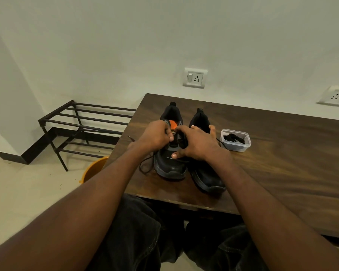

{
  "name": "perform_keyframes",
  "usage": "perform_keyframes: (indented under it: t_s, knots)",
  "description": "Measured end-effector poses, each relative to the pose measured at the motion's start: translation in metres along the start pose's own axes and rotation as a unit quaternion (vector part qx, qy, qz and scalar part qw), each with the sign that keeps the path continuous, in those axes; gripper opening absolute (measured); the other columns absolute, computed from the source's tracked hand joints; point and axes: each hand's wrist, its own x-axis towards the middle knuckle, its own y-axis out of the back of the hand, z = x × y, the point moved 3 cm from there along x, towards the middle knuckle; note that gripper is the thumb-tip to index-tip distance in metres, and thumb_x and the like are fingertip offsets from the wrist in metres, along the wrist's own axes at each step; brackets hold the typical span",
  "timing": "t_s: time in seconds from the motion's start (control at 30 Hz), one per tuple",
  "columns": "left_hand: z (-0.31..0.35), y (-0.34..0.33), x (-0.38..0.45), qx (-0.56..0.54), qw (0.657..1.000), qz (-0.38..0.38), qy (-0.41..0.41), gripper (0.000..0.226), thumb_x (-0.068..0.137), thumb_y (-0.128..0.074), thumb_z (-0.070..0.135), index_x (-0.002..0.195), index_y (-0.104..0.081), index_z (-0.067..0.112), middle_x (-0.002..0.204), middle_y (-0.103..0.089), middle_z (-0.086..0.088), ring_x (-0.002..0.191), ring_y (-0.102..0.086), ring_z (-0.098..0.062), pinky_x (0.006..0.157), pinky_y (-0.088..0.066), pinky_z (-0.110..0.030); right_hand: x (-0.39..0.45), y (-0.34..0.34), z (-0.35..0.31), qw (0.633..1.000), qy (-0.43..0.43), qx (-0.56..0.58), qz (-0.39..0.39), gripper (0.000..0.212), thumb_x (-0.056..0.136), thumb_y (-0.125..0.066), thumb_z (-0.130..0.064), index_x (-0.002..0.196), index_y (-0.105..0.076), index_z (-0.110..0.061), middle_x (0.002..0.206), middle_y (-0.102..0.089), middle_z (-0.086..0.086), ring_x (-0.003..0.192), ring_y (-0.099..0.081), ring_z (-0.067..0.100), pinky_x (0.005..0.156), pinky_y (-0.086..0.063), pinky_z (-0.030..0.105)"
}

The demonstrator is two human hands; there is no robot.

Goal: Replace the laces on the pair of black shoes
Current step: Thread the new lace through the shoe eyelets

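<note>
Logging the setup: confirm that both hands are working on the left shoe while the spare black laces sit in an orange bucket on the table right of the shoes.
Wrong container: the head view shows the spare black laces in a clear plastic tub. The rest stands: left hand and right hand on the left shoe, tub right of the shoes.

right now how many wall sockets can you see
2. One socket plate is on the wall straight behind the table's far edge, above the shoes. The other socket plate is at the right edge of the view, partly cut off.
</note>
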Motion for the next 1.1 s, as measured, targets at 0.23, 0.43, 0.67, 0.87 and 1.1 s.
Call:
perform_keyframes:
  t_s: [0.23, 0.43, 0.67, 0.87, 1.1]
  knots:
    - [-0.003, 0.028, -0.006, -0.458, 0.886, 0.065, 0.031, 0.023, 0.111, -0.038, 0.015, 0.101, -0.059, 0.012, 0.097, -0.073, -0.011, 0.09, -0.072, -0.026, 0.054, -0.044, -0.024, 0.002, 0.003, 0.002, 1.0, 0.003, 0.0, -0.005, 0.094, 0.074, -0.078, -0.069, 0.153, -0.034, -0.042, 0.156, -0.05, 0.0, 0.155, -0.029, 0.025, 0.122, 0.006, 0.067]
    - [0.001, -0.002, 0.001, -0.018, 0.998, 0.017, -0.058, 0.008, 0.099, -0.066, 0.024, 0.094, -0.07, 0.019, 0.09, -0.07, 0.002, 0.083, -0.067, -0.01, 0.075, -0.055, -0.029, 0.002, 0.003, 0.001, 1.0, 0.005, -0.006, -0.004, 0.097, 0.075, -0.079, -0.068, 0.155, -0.031, -0.041, 0.155, -0.051, 0.0, 0.154, -0.03, 0.026, 0.122, 0.005, 0.069]
    - [0.004, -0.005, 0.003, 0.065, 0.996, 0.019, -0.056, 0.025, 0.091, -0.075, 0.015, 0.07, -0.065, 0.024, 0.077, -0.065, 0.007, 0.073, -0.06, -0.004, 0.067, -0.044, -0.019, 0.003, 0.002, 0.001, 1.0, 0.003, -0.008, -0.006, 0.096, 0.074, -0.079, -0.069, 0.154, -0.032, -0.043, 0.155, -0.05, -0.001, 0.153, -0.032, 0.026, 0.122, 0.002, 0.069]
    - [-0.001, 0.01, 0.003, -0.134, 0.985, 0.109, -0.001, 0.016, 0.102, -0.059, 0.012, 0.09, -0.07, 0.013, 0.089, -0.07, -0.001, 0.08, -0.065, -0.009, 0.066, -0.051, -0.024, 0.001, 0.002, 0.002, 1.0, -0.003, 0.003, -0.003, 0.095, 0.074, -0.08, -0.068, 0.153, -0.034, -0.043, 0.154, -0.051, -0.001, 0.153, -0.033, 0.026, 0.122, 0.002, 0.068]
    - [-0.006, 0.026, -0.006, -0.311, 0.941, 0.126, 0.048, 0.02, 0.108, -0.046, 0.023, 0.103, -0.062, 0.012, 0.087, -0.066, -0.001, 0.076, -0.064, -0.015, 0.059, -0.046, -0.022, 0.001, 0.004, 0.001, 1.0, -0.001, 0.005, -0.005, 0.092, 0.075, -0.08, -0.067, 0.152, -0.035, -0.044, 0.154, -0.051, -0.001, 0.153, -0.033, 0.026, 0.123, 0.003, 0.067]
